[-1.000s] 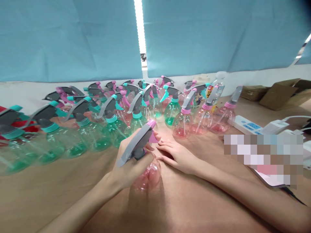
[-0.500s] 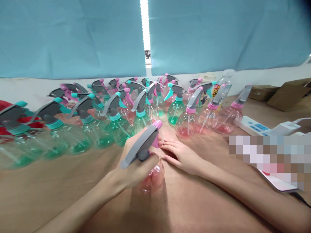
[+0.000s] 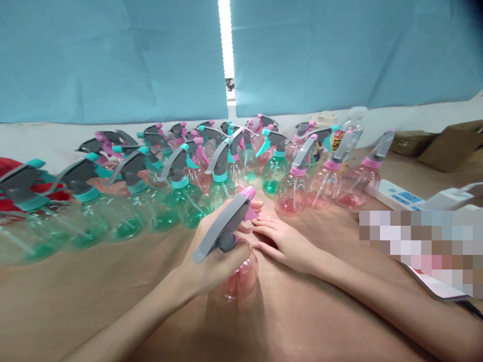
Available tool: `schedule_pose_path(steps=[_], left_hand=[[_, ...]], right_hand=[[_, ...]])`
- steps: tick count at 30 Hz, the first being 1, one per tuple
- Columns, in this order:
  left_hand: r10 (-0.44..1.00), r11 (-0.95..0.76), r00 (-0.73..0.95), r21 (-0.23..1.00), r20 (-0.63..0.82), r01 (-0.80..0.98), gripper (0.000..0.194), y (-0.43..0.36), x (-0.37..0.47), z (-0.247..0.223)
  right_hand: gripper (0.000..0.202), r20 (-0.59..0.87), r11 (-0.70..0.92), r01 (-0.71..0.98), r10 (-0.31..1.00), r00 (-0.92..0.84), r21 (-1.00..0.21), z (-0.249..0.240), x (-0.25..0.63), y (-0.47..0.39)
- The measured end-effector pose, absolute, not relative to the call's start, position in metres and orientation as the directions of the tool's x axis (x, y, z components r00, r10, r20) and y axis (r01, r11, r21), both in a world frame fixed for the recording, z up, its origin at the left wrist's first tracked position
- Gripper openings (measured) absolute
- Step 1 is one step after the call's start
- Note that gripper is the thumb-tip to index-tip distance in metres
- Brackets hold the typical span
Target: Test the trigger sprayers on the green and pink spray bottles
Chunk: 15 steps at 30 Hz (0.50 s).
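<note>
My left hand (image 3: 211,256) is closed around the neck of a pink spray bottle (image 3: 237,281) with a grey and pink trigger head. Its thumb lies across the neck, and its fingers show beyond the pink trigger. The bottle stands upright on the brown tabletop, its lower part below my hand. Just right of it, my right hand (image 3: 285,241) lies palm down with fingers stretched out, holding nothing. Three pink spray bottles (image 3: 292,193) stand beyond my right hand. On the left, a row of green spray bottles (image 3: 188,201) with turquoise collars runs across the table.
More pink and green spray bottles crowd behind, below a blue curtain (image 3: 113,60). A clear plastic bottle (image 3: 352,128) stands back right. Further right are a brown cardboard piece (image 3: 451,148), a white power strip (image 3: 396,193) with a plug, and a partly blurred-out device (image 3: 437,281).
The fingers of my left hand have loosened and straightened a little past the trigger. The bottle remains in its grip. My right hand stays flat in place.
</note>
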<state>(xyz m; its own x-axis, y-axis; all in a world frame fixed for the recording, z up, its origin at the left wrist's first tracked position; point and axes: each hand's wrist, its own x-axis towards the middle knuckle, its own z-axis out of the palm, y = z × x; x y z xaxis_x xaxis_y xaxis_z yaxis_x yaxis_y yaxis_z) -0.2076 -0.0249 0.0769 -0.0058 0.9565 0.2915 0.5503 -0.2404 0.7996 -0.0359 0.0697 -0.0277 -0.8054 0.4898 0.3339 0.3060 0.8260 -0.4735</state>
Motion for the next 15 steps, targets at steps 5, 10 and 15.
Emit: schedule_pose_path(steps=[5,10,15], left_hand=[[0.950,-0.300,0.073,0.826,0.303,0.477,0.038,-0.0244,-0.2063,0.0770],[0.946,-0.313,0.074,0.821,0.317,0.477,0.057,-0.0236,-0.2053,0.0776],[0.956,-0.275,0.057,0.817,0.286,0.508,0.064,-0.0232,-0.2004,0.0858]], right_hand=[[0.037,0.344,0.826,0.319,0.500,-0.795,-0.464,-0.0297,-0.0359,0.0694],[0.038,0.358,0.830,0.324,0.503,-0.786,-0.454,-0.0310,-0.0359,0.0692],[0.039,0.354,0.832,0.333,0.504,-0.788,-0.443,-0.0314,-0.0359,0.0692]])
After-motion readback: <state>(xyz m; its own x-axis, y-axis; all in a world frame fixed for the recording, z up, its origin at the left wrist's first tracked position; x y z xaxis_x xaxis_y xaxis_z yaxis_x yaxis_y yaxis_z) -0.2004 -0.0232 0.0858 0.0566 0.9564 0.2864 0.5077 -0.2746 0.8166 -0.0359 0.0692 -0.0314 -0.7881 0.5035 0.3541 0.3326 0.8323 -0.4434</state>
